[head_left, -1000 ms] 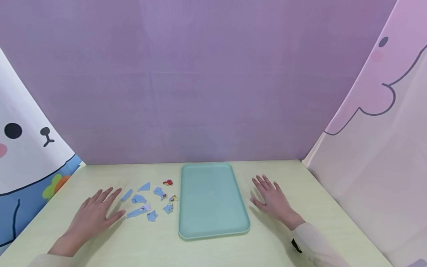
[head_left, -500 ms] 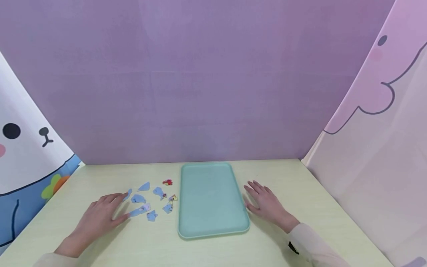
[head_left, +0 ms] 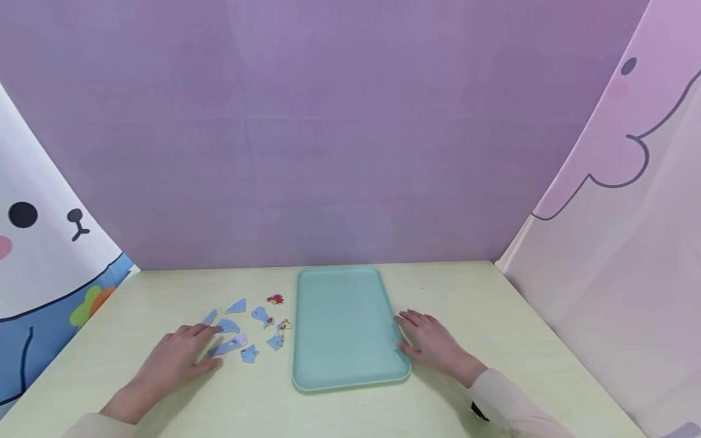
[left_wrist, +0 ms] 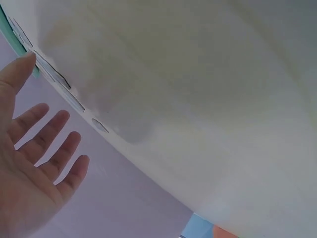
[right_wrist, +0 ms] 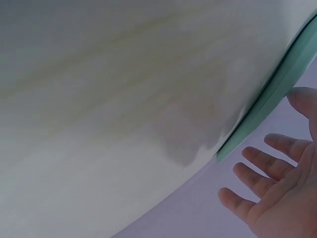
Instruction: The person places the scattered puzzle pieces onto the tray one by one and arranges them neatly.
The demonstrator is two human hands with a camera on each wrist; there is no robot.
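My left hand [head_left: 172, 364] reaches over the left edge of a group of flat, irregular puzzle pieces, its fingers loosely spread. Its fingertips partly cover a curved blue piece [head_left: 229, 326] and a narrow blue piece [head_left: 210, 317]; the thumb lies near a long blue piece [head_left: 230, 345]. Whether it touches them I cannot tell. In the left wrist view the fingers [left_wrist: 62, 153] appear spread, holding nothing. My right hand [head_left: 435, 347] is at the right rim of a pale green tray [head_left: 350, 328], fingertips over or against that rim. The right wrist view shows its fingers [right_wrist: 257, 178] spread beside the tray.
Other pieces lie between the left hand and the tray: a blue triangle [head_left: 237, 306], a red piece [head_left: 275, 299], a yellow-patterned piece [head_left: 284, 325] and several blue ones. A purple wall [head_left: 328, 152] rises behind the table [head_left: 246, 407], with printed curtains [head_left: 646, 255] at both sides.
My left hand has moved right and slightly down over the nearest pieces. The right hand has moved left and down until its fingertips meet the tray's rim. Pieces and tray look unmoved.
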